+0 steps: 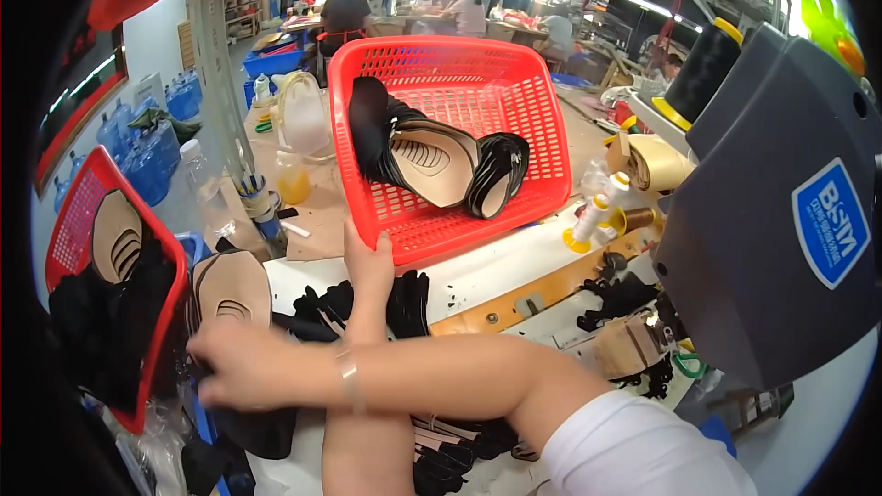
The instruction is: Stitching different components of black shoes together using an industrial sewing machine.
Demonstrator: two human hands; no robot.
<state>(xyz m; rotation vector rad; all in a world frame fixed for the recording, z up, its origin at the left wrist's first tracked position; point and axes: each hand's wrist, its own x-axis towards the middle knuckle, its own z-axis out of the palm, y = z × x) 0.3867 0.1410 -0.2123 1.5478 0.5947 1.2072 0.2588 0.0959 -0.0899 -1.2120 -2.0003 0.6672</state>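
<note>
My left hand (369,262) grips the near rim of a red plastic basket (441,246), thumb over the edge. The basket is tipped toward me; inside lie a black shoe upper with a beige insole (432,161) and a smaller black piece beside it (497,179). My right arm crosses over the left one. My right hand (243,363), blurred and with bent fingers, is over another black shoe upper with a beige lining (231,283) at the left. Whether it grips that upper cannot be told.
A second red basket (161,312) holding black uppers stands far left. Black strappy pieces (409,303) lie on the white table under my arms. A dark grey machine head (753,211) fills the right, with thread cones (593,216) near it. People work at benches behind.
</note>
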